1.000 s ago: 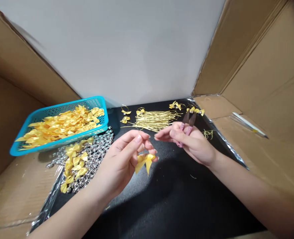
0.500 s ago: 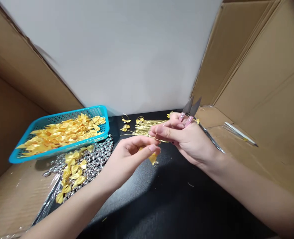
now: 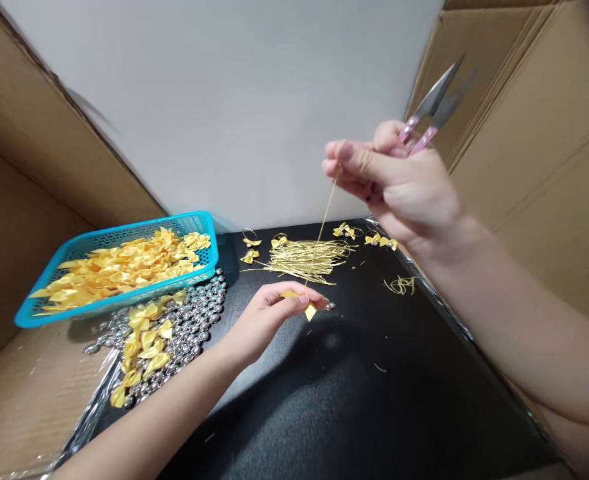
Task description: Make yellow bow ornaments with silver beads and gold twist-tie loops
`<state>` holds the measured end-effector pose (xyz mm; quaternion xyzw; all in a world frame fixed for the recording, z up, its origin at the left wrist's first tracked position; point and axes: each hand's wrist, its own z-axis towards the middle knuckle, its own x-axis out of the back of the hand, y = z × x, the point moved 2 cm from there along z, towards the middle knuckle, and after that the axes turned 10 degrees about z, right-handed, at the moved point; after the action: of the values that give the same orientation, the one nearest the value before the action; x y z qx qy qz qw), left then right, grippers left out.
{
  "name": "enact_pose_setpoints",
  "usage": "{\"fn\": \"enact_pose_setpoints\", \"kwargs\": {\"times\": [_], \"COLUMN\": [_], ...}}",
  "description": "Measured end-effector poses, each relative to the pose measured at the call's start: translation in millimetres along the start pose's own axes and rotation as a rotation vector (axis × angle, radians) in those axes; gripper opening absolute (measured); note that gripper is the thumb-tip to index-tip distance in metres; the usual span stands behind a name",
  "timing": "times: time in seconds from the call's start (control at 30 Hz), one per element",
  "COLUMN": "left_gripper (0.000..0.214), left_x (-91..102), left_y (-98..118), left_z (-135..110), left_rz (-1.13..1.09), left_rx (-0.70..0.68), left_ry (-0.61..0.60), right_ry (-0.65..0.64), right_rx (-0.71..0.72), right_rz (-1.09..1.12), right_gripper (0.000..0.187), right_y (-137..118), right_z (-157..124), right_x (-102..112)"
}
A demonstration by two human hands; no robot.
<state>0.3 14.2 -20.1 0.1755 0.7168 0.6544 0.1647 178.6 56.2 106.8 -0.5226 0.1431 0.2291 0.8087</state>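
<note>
My left hand (image 3: pixel 269 315) is low over the black mat (image 3: pixel 354 387), its fingers pinched on a small yellow ribbon bow (image 3: pixel 308 309) with a small silver bead beside it. A thin gold cord (image 3: pixel 326 217) runs taut from the bow up to my right hand (image 3: pixel 392 180), which is raised high and pinches the cord's upper end between thumb and forefinger. The same hand also holds pink-handled thread snips (image 3: pixel 432 110), blades pointing up and to the right.
A turquoise basket (image 3: pixel 49 313) of yellow bows stands at the left. In front of it lie silver beads (image 3: pixel 194 320) with several loose bows (image 3: pixel 147 333) on top. A bundle of gold cords (image 3: pixel 307 257) and finished bows (image 3: pixel 347 231) lie at the back. Cardboard walls enclose both sides.
My right hand has risen from beside the left hand to high above it, drawing the gold cord up taut. My left hand has lowered a little toward the mat with the bow.
</note>
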Motion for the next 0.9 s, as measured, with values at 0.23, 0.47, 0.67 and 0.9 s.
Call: {"fn": "enact_pose_setpoints", "kwargs": {"times": [0.23,0.47,0.67,0.9], "left_gripper": [0.013,0.013,0.013,0.024], "left_x": [-13.5,-21.2,-33.2,-42.0], "left_y": [-22.3,-31.3,-41.1,-42.2], "left_z": [6.0,2.8,-9.7,-20.8], "left_rz": [-0.190,-0.287,-0.418,-0.375], "left_rx": [0.188,0.294,0.457,0.385], "left_ry": [-0.021,-0.070,-0.128,-0.060], "right_ry": [0.140,0.244,0.391,0.381], "right_rx": [0.011,-0.010,-0.015,-0.102], "right_rz": [-0.222,-0.246,-0.302,-0.354], "right_gripper": [0.049,0.046,0.046,0.045], "right_y": [-14.9,-8.9,1.0,58.2], "right_z": [40.8,61.2,77.4,55.7], "right_x": [10.5,35.8,75.8,129.2]}}
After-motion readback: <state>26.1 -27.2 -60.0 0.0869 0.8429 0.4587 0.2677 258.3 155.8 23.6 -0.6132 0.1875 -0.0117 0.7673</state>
